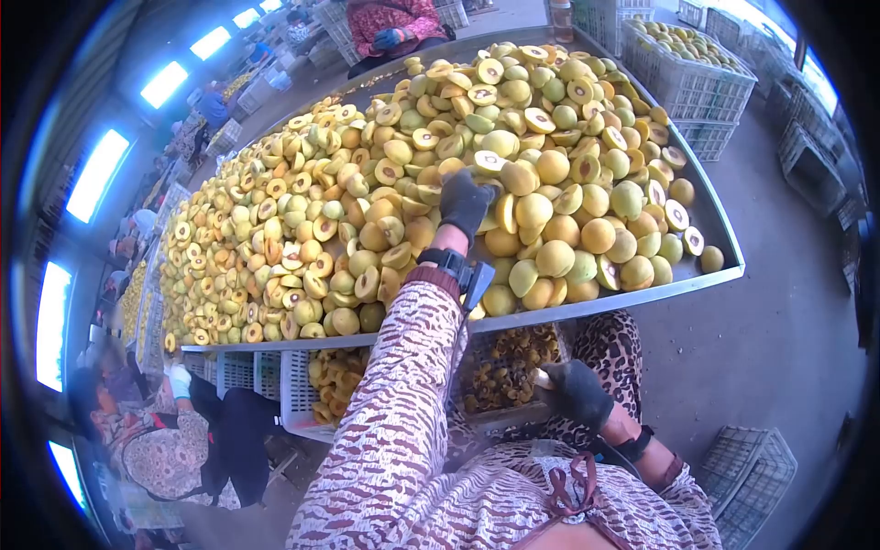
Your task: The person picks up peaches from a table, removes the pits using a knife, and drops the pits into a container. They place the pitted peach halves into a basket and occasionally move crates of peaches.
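Observation:
A large heap of yellow peaches (555, 167), many cut in half with brown pits or pit hollows showing, covers a metal-edged table (632, 299). My left hand (466, 203), in a dark glove, reaches into the middle of the heap with its fingers curled down among the fruit. A cut peach half (489, 162) lies at its fingertips; what the fingers close on is hidden. Below the table edge, my right hand (579, 396), also gloved, is closed round a small object with a pale end (543, 378). Beside it is a crate of brownish scraps (513, 362).
Another crate (295, 390) with yellow pieces stands under the table to the left. Stacked crates (687, 87) of peaches are at the back right, and a crate (750, 486) sits low right. One person (394, 32) sits across the table, another (165, 440) at left.

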`<state>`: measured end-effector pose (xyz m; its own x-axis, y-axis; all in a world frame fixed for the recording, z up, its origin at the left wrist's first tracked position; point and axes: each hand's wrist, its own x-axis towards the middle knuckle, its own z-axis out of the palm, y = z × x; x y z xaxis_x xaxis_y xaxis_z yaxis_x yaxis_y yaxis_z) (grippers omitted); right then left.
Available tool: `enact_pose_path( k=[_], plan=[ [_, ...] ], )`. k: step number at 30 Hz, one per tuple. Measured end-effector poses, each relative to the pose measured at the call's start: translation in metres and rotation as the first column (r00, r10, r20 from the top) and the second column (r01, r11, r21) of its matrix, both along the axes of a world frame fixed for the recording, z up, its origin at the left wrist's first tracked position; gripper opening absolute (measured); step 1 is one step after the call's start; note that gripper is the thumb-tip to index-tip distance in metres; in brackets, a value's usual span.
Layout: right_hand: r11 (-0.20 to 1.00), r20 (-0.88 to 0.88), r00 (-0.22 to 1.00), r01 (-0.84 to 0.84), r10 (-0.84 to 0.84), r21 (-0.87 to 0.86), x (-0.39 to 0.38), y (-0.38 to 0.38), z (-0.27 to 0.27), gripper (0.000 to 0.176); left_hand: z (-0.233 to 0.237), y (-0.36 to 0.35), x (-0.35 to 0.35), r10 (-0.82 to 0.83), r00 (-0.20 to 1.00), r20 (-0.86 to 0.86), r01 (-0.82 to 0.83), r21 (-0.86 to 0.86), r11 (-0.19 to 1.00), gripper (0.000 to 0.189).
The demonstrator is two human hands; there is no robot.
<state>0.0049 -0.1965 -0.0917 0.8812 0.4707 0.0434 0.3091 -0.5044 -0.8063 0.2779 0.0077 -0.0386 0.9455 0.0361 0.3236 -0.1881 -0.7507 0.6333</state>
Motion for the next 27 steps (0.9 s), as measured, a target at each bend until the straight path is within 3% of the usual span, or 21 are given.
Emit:
enact_pose_path(
  k=[1,2,3,4,5,6,7,9,11,12,13,15,16,17,18,19,21,24,27],
  plan=[
    [0.996,0.041,0.999,0.019,-0.022,0.083,0.002,-0.004,0.001,0.018,0.0,0.0,0.0,-0.093,0.995,-0.025,0.086,-0.201,0.976,0.041],
    [0.996,0.038,0.999,0.025,-0.028,0.088,0.005,-0.004,0.004,0.018,-0.002,0.002,-0.004,-0.075,0.997,0.002,0.074,-0.215,0.974,0.033],
    [0.958,-0.056,0.996,0.084,-0.072,0.274,0.011,-0.001,0.011,0.015,0.002,0.006,-0.014,-0.075,0.997,-0.003,0.073,-0.204,0.976,0.033],
    [0.883,-0.162,0.983,0.15,-0.086,0.444,0.016,0.004,0.018,0.012,0.007,0.014,-0.029,-0.104,0.992,-0.074,0.06,-0.453,0.889,0.031],
    [0.879,-0.171,0.983,0.14,-0.068,0.456,0.022,0.009,0.026,0.012,0.012,0.02,-0.046,-0.14,0.981,-0.131,0.017,-0.67,0.742,0.03],
    [0.851,-0.124,0.987,0.154,-0.105,0.502,0.031,0.016,0.034,0.011,0.014,0.025,-0.062,-0.104,0.992,-0.075,0.025,-0.687,0.726,0.027],
    [0.819,-0.089,0.986,0.167,-0.141,0.549,0.038,0.024,0.042,0.01,0.022,0.021,-0.089,-0.15,0.989,0.003,0.088,-0.822,0.563,0.029],
    [0.801,-0.153,0.985,0.153,-0.078,0.579,0.048,0.041,0.053,0.013,0.033,0.016,-0.139,-0.207,0.978,0.007,0.096,-0.902,0.422,0.033],
    [0.779,-0.195,0.978,0.182,-0.078,0.6,0.053,0.06,0.055,0.017,0.042,0.004,-0.186,-0.134,0.989,0.065,0.137,-0.75,0.647,0.037],
    [0.788,-0.184,0.977,0.198,-0.109,0.584,0.055,0.069,0.05,0.014,0.045,0.002,-0.203,-0.174,0.984,0.03,0.116,-0.852,0.511,0.038],
    [0.798,-0.168,0.976,0.213,-0.141,0.563,0.057,0.073,0.047,0.011,0.044,-0.001,-0.213,-0.226,0.973,-0.038,0.009,-0.979,0.204,0.04],
    [0.8,-0.227,0.967,0.227,-0.117,0.556,0.055,0.073,0.046,0.011,0.036,-0.001,-0.223,-0.245,0.969,-0.02,-0.027,-0.999,-0.026,0.036],
    [0.791,-0.285,0.956,0.23,-0.073,0.567,0.055,0.073,0.043,0.012,0.027,0.004,-0.224,-0.242,0.97,-0.018,-0.027,-0.999,-0.033,0.036],
    [0.783,-0.341,0.94,0.232,-0.027,0.578,0.054,0.073,0.042,0.012,0.013,0.011,-0.225,-0.135,0.991,0.008,0.074,-0.87,0.488,0.034],
    [0.787,-0.34,0.94,0.229,-0.026,0.573,0.051,0.074,0.044,0.012,0.009,0.013,-0.226,-0.057,0.995,0.084,0.091,-0.482,0.871,0.032],
    [0.807,-0.322,0.946,0.219,-0.037,0.548,0.049,0.073,0.048,0.013,0.004,0.013,-0.227,-0.056,0.995,0.085,0.091,-0.488,0.868,0.032],
    [0.83,-0.3,0.952,0.21,-0.055,0.517,0.047,0.072,0.049,0.013,0.0,0.01,-0.226,-0.111,0.955,0.276,0.214,-0.377,0.901,0.037],
    [0.83,-0.287,0.957,0.188,-0.035,0.526,0.043,0.073,0.048,0.013,-0.002,0.005,-0.225,-0.06,0.99,0.124,0.117,-0.526,0.842,0.039],
    [0.846,-0.197,0.979,0.153,-0.058,0.511,0.038,0.076,0.048,0.014,0.007,-0.001,-0.229,-0.076,0.99,0.117,0.134,-0.641,0.755,0.039]
  ],
)
